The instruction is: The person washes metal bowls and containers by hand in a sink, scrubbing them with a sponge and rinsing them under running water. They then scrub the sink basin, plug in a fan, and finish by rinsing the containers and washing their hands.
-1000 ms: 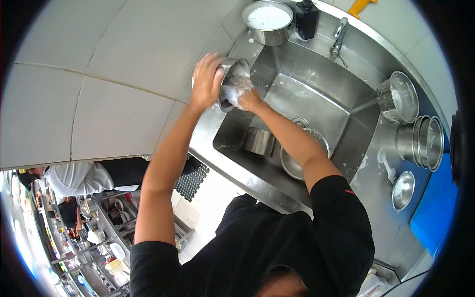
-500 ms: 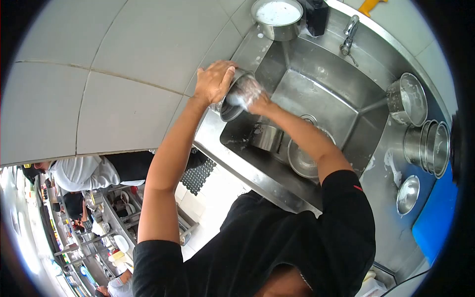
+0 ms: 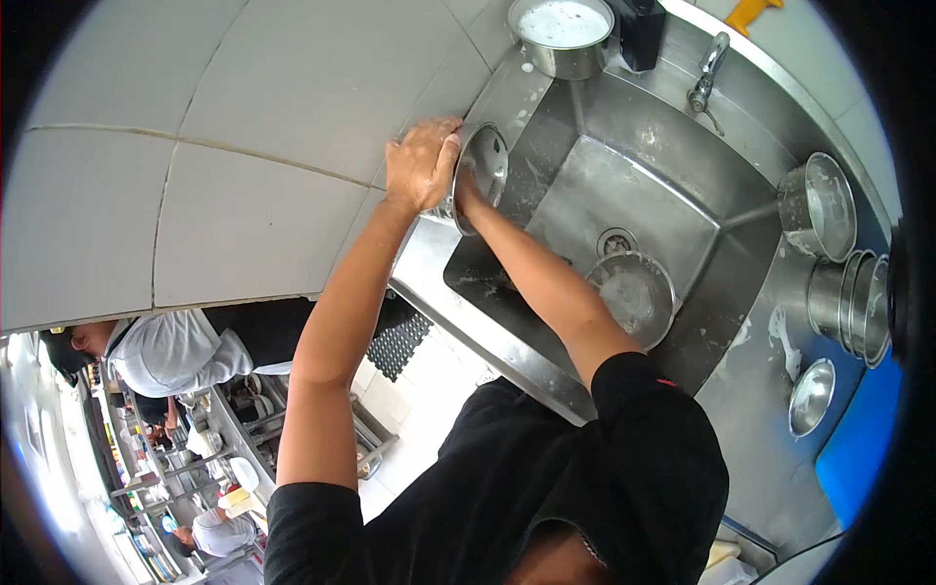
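A steel pot (image 3: 494,161) is tilted on its side over the left edge of the steel sink (image 3: 673,166), its mouth facing right. My left hand (image 3: 422,164) grips the pot from its outer left side. My right hand (image 3: 469,195) reaches inside the pot; its fingers are hidden behind the wall, so what they hold cannot be made out. Beneath my right forearm, a round metal bowl (image 3: 639,297) lies in the basin beside the drain (image 3: 616,242).
A pot of foamy water (image 3: 565,54) and a black container (image 3: 642,34) stand behind the sink, near the tap (image 3: 710,73). Along the right ledge are a soapy pot (image 3: 819,205), nested pots (image 3: 846,302) and a small bowl (image 3: 811,395). People (image 3: 175,351) work at lower left.
My right hand has gone from the pot's mouth, where it was blurred with something whitish, deeper inside. The pot has turned its opening away from me. My view has shifted slightly.
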A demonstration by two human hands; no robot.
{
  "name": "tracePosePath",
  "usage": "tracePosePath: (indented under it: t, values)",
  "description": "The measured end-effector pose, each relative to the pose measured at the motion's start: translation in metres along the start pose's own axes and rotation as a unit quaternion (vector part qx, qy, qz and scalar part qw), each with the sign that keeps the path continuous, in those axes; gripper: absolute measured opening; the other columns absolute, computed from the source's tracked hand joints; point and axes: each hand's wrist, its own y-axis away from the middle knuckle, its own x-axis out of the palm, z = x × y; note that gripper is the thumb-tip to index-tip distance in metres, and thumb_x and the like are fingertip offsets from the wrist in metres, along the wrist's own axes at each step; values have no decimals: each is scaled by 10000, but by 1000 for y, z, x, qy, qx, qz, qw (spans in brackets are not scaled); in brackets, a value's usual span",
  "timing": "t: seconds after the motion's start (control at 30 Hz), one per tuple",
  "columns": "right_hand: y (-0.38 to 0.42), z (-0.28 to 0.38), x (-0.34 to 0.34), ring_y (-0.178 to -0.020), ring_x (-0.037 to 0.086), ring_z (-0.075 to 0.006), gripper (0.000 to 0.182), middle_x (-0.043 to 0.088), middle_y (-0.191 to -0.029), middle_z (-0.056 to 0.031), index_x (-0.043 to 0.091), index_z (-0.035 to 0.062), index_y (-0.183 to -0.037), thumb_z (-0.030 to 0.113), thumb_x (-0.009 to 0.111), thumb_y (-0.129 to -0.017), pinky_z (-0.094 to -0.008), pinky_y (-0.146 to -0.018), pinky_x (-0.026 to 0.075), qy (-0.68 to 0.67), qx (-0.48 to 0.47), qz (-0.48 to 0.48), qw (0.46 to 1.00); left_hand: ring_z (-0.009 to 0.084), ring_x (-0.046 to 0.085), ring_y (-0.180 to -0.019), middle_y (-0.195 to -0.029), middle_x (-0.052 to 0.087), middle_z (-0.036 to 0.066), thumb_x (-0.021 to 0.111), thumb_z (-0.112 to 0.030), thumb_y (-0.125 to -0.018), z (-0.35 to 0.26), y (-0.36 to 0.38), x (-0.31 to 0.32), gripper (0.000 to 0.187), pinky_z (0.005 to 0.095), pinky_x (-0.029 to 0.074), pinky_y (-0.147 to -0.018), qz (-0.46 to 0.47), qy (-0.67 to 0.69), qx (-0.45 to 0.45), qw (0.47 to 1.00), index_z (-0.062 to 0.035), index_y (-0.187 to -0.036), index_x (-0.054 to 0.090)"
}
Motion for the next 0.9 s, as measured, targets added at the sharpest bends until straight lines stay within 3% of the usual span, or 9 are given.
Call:
tracePosePath:
  t: [0.07, 0.27, 0.33, 0.47, 0.57, 0.73, 0.8, 0.87, 0.9]
  values:
    - [-4, 14, -22, -1057, 516, -228, 403, 523, -1184, -184, 476, 10, -1207, 255, 449, -887, -356, -921, 389, 747, -127, 131, 639, 234, 478, -1138, -1176, 560, 46, 308, -321, -896, 1, 3, -2, 390, 507, 341, -877, 2, 1, 1, 1000, -138, -1129, 562]
    - [2, -25, -31, -1084, 508, -277, 323, 561, -1129, -192, 529, -35, -1117, 106, 471, -832, -374, -909, 386, 282, -60, 72, 955, 236, 486, -1127, -1167, 566, 39, 309, -322, -889, -2, -2, -5, 389, 493, 342, -871, -6, -5, -14, 1000, -147, -1125, 565]
    - [23, 9, -34, -1120, 484, -289, 353, 529, -1167, -228, 510, -47, -1143, 106, 462, -828, -368, -942, 361, 372, 4, 245, 895, 233, 495, -1115, -1155, 574, 38, 314, -311, -883, -5, 0, -6, 384, 473, 347, -865, 20, 13, -27, 999, -143, -1113, 571]
    - [-2, 39, -44, -1200, 421, -288, 446, 507, -1247, -153, 537, 40, -1182, 222, 542, -775, -422, -1019, 265, 854, -175, 197, 449, 264, 493, -1114, -1158, 568, 77, 296, -296, -895, -1, 3, -3, 390, 454, 360, -859, -5, 3, 8, 1000, -136, -1125, 568]
    - [-3, 33, -33, -1240, 374, -273, 473, 498, -1257, -146, 522, 41, -1207, 239, 543, -778, -456, -1044, 199, 882, -152, 158, 418, 230, 499, -1108, -1153, 575, 46, 311, -300, -881, -7, 3, -6, 384, 446, 352, -866, 4, 2, -13, 1000, -140, -1113, 573]
    - [4, -17, -50, -949, 518, -252, 327, 568, -1014, -170, 532, -30, -1066, -45, 479, -744, -363, -868, 413, 173, 96, 246, 949, 258, 487, -1117, -1167, 567, 54, 296, -324, -893, 6, 10, 3, 401, 465, 346, -881, -25, 21, 3, 999, -153, -1133, 568]
    - [-5, -13, -40, -899, 518, -194, 328, 572, -982, -109, 532, -16, -1070, -28, 500, -744, -333, -833, 429, 279, -217, 207, 912, 264, 487, -1116, -1168, 566, 56, 294, -332, -896, 1, 11, 1, 404, 466, 345, -882, -22, 27, 14, 999, -157, -1138, 566]
    - [-14, 1, -20, -991, 526, -287, 298, 566, -1057, -203, 547, -30, -1039, 31, 541, -747, -380, -886, 399, -27, -94, 81, 992, 263, 498, -1102, -1166, 568, 59, 302, -340, -896, 0, 10, 1, 404, 466, 344, -881, -39, 13, 19, 999, -161, -1146, 564]
    - [-26, -1, -36, -1034, 509, -314, 315, 546, -1106, -208, 546, -24, -1057, 55, 543, -752, -391, -913, 385, 311, -219, 57, 923, 263, 498, -1102, -1166, 568, 59, 302, -340, -896, -3, 7, 2, 404, 466, 344, -881, -37, 22, 23, 999, -161, -1146, 564]
